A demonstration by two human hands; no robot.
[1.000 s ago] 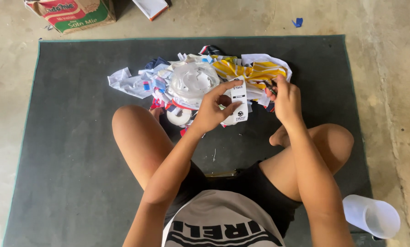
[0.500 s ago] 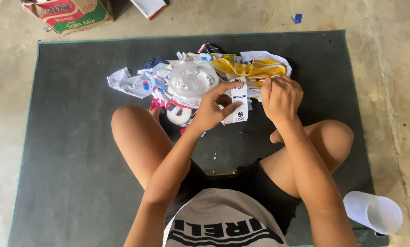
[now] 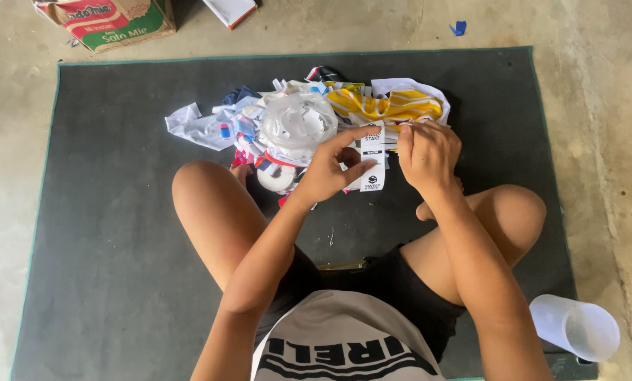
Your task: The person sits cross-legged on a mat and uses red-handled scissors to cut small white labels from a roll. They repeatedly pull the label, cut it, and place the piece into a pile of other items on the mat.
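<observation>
Here the left hand (image 3: 330, 169) pinches a white printed label (image 3: 372, 159) between thumb and fingers, just in front of the crossed legs. The right hand (image 3: 429, 152) is closed on the label's right edge, fingers curled. Just beyond lies a pile of scraps (image 3: 309, 116) on a dark mat (image 3: 104, 233). A clear plastic cup (image 3: 577, 328) lies near right.

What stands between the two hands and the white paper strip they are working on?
Nothing visible does. The left hand and the right hand both already touch the white strip, each from its own side, just in front of the pile of scraps on the dark mat.
</observation>
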